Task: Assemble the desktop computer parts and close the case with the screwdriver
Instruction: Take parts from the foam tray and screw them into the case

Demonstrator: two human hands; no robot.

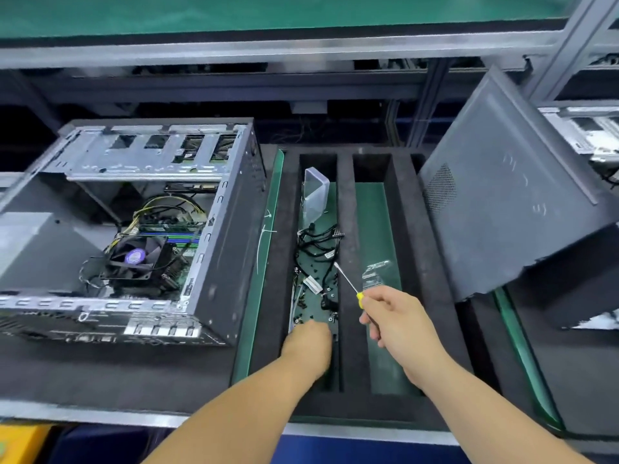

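The left hand point(310, 339) reaches among loose screws point(313, 296) (grip hidden); the right hand point(390, 316) clasps the screwdriver point(348, 284). Next, probably, screwing the case point(134, 229).

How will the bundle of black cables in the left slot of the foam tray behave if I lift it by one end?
The black cables will probably be floppy: they lie in loose curves. They look thin, so likely light. Their loops and connectors lie tangled among small screws, so one end may drag the rest, perhaps flicking screws about the foam tray.

Case point(134, 229) left of, seemingly touching, tray point(346, 195)
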